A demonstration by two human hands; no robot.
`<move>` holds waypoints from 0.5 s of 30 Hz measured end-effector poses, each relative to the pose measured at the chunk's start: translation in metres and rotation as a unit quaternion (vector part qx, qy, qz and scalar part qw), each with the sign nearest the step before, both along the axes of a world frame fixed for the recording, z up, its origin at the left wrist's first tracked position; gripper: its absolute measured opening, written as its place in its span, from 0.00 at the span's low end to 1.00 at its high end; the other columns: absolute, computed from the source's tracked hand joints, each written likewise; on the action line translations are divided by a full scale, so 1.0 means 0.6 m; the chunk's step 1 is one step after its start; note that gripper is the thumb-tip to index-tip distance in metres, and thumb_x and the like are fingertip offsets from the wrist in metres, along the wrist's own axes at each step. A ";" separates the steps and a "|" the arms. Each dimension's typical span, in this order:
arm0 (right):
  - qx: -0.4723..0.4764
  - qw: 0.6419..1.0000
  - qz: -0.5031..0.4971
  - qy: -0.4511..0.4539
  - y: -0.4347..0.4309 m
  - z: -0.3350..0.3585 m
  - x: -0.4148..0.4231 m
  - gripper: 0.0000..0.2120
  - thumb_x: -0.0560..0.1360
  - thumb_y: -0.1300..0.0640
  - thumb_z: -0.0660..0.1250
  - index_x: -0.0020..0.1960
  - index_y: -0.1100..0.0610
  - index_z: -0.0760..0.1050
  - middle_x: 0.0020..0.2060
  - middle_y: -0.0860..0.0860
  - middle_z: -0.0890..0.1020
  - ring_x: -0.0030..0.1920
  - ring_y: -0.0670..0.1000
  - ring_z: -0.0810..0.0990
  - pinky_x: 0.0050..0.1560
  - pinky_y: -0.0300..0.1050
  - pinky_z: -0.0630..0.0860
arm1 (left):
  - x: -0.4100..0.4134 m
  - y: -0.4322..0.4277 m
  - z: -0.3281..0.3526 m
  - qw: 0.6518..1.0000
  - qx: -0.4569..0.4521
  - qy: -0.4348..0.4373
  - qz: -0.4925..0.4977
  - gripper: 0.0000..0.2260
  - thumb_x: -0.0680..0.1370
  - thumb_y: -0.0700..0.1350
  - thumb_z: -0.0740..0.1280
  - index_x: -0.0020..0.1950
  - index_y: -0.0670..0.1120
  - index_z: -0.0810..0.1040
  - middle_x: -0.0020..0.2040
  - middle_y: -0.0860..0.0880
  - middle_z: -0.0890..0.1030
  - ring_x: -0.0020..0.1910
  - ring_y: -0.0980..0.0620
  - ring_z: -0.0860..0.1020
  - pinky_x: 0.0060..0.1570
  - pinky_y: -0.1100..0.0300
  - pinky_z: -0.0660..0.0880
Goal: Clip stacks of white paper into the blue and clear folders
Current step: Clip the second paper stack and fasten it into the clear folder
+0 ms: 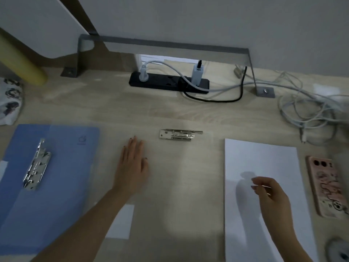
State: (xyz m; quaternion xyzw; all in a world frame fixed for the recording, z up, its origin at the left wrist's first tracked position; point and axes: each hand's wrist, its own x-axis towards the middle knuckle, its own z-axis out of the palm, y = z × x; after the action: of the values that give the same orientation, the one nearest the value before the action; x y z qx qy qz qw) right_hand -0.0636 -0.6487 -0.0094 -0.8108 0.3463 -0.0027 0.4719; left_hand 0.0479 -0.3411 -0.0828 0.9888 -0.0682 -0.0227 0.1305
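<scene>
— Left hand [133,163] lay flat, fingers spread, pressing on the clear folder [170,186]; where was the paper?

— Just right of that folder: the white paper stack [264,205], its left edge beside the folder's right edge. Right hand [270,191] hovered over it, fingers curled loosely, pinching nothing I could make out.

— And the blue folder [56,167]?

— Left of the clear folder, open, its metal clip [36,165] showing. The clear folder's own clip [179,134] sat at its far edge.

— Room around it?

— Bare desk [113,106] beyond the clear folder up to the power strip [169,83]; a phone [328,186] lay right of the paper.
</scene>
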 end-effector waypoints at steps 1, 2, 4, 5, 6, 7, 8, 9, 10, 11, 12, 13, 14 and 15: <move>-0.008 1.000 0.010 0.009 -0.005 0.000 -0.012 0.09 0.77 0.63 0.58 0.51 0.55 0.75 0.50 0.52 0.79 0.50 0.53 0.77 0.50 0.45 0.68 | -0.013 -0.023 0.011 0.999 -0.033 -0.013 0.001 0.26 0.75 0.48 0.50 0.70 0.37 0.65 0.73 0.37 0.64 0.74 0.45 0.58 0.71 0.55 0.47; -0.017 1.000 0.021 0.015 -0.009 -0.002 -0.022 0.09 0.77 0.63 0.59 0.52 0.55 0.75 0.50 0.52 0.78 0.50 0.52 0.76 0.51 0.44 0.68 | -0.030 -0.050 0.024 0.998 -0.060 -0.025 -0.008 0.26 0.75 0.47 0.51 0.69 0.37 0.66 0.72 0.37 0.65 0.73 0.46 0.57 0.71 0.54 0.49; -0.038 0.998 0.047 0.011 -0.014 -0.010 -0.038 0.09 0.77 0.63 0.59 0.54 0.56 0.75 0.52 0.51 0.77 0.50 0.51 0.76 0.54 0.43 0.69 | -0.064 -0.112 0.040 0.995 -0.085 -0.029 -0.053 0.24 0.75 0.48 0.53 0.70 0.40 0.65 0.73 0.39 0.65 0.72 0.48 0.54 0.70 0.52 0.50; -0.046 0.997 0.061 0.010 -0.015 -0.016 -0.044 0.10 0.77 0.64 0.59 0.54 0.56 0.75 0.53 0.51 0.76 0.50 0.51 0.75 0.55 0.43 0.69 | -0.079 -0.141 0.042 0.994 -0.077 -0.021 -0.076 0.24 0.76 0.49 0.53 0.71 0.42 0.64 0.73 0.41 0.64 0.73 0.48 0.53 0.70 0.51 0.49; -0.052 0.996 0.075 0.014 -0.016 -0.022 -0.049 0.10 0.77 0.64 0.60 0.55 0.56 0.75 0.54 0.52 0.76 0.51 0.52 0.76 0.56 0.43 0.69 | -0.092 -0.167 0.038 0.994 -0.055 -0.009 -0.091 0.24 0.77 0.51 0.53 0.72 0.45 0.63 0.74 0.42 0.64 0.73 0.48 0.52 0.70 0.50 0.49; -0.063 0.994 0.092 0.020 -0.017 -0.029 -0.054 0.11 0.76 0.65 0.60 0.56 0.57 0.75 0.55 0.53 0.76 0.53 0.53 0.76 0.57 0.44 0.70 | -0.103 -0.185 0.028 0.995 -0.023 0.002 -0.099 0.24 0.78 0.54 0.52 0.72 0.46 0.62 0.74 0.43 0.64 0.74 0.47 0.52 0.69 0.49 0.48; -0.079 0.990 0.111 0.024 -0.018 -0.036 -0.057 0.12 0.75 0.67 0.61 0.56 0.58 0.76 0.55 0.54 0.76 0.54 0.54 0.76 0.57 0.45 0.71 | -0.111 -0.197 0.019 0.994 0.012 0.021 -0.103 0.24 0.79 0.57 0.49 0.72 0.48 0.62 0.74 0.43 0.64 0.74 0.46 0.52 0.69 0.48 0.48; -0.097 0.987 0.127 0.025 -0.019 -0.042 -0.061 0.13 0.74 0.69 0.62 0.56 0.60 0.76 0.55 0.55 0.76 0.54 0.56 0.77 0.57 0.45 0.71 | -0.118 -0.202 0.008 0.993 0.044 0.039 -0.107 0.25 0.80 0.59 0.45 0.73 0.49 0.61 0.74 0.43 0.64 0.74 0.46 0.51 0.69 0.48 0.47; -0.112 0.984 0.138 0.023 -0.020 -0.047 -0.063 0.13 0.73 0.71 0.62 0.55 0.61 0.77 0.55 0.56 0.76 0.53 0.56 0.77 0.55 0.44 0.71 | -0.127 -0.202 -0.002 0.990 0.066 0.056 -0.111 0.27 0.79 0.60 0.41 0.73 0.49 0.61 0.74 0.43 0.63 0.76 0.46 0.48 0.69 0.47 0.46; -0.123 0.981 0.145 0.021 -0.021 -0.050 -0.065 0.13 0.72 0.72 0.63 0.54 0.62 0.77 0.54 0.56 0.76 0.52 0.56 0.77 0.54 0.43 0.70 | -0.137 -0.197 -0.015 0.988 0.078 0.060 -0.120 0.28 0.79 0.61 0.40 0.73 0.50 0.60 0.74 0.44 0.62 0.77 0.47 0.44 0.70 0.46 0.45; -0.132 0.979 0.151 0.021 -0.021 -0.052 -0.065 0.13 0.71 0.72 0.63 0.53 0.62 0.77 0.54 0.57 0.76 0.52 0.56 0.76 0.53 0.42 0.69 | -0.146 -0.192 -0.022 0.986 0.079 0.062 -0.133 0.28 0.79 0.61 0.41 0.74 0.50 0.59 0.75 0.45 0.60 0.77 0.48 0.40 0.70 0.46 0.46; -0.138 0.978 0.155 0.022 -0.021 -0.054 -0.065 0.13 0.71 0.72 0.63 0.53 0.62 0.78 0.54 0.58 0.76 0.52 0.56 0.76 0.53 0.41 0.68 | -0.152 -0.187 -0.026 0.984 0.079 0.055 -0.147 0.28 0.79 0.62 0.41 0.74 0.51 0.59 0.75 0.46 0.59 0.76 0.49 0.39 0.70 0.45 0.46; -0.140 0.978 0.156 0.024 -0.021 -0.056 -0.065 0.13 0.71 0.72 0.63 0.54 0.62 0.77 0.55 0.58 0.76 0.53 0.57 0.76 0.53 0.41 0.68 | -0.154 -0.186 -0.027 0.983 0.076 0.067 -0.153 0.28 0.79 0.62 0.42 0.74 0.51 0.59 0.75 0.46 0.59 0.76 0.49 0.40 0.70 0.45 0.46; -0.140 0.978 0.155 0.025 -0.021 -0.057 -0.065 0.13 0.71 0.72 0.63 0.54 0.62 0.77 0.55 0.58 0.76 0.53 0.57 0.75 0.53 0.41 0.67 | -0.155 -0.186 -0.026 0.983 0.071 0.075 -0.153 0.27 0.79 0.61 0.42 0.74 0.50 0.59 0.75 0.46 0.59 0.77 0.48 0.41 0.70 0.46 0.46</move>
State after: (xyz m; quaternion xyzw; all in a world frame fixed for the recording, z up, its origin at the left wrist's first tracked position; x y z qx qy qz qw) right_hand -0.1025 -0.6613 -0.0437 -0.9124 0.2242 0.0430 0.3398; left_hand -0.0448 -0.4530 -0.0985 0.9690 -0.2069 -0.1212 0.0599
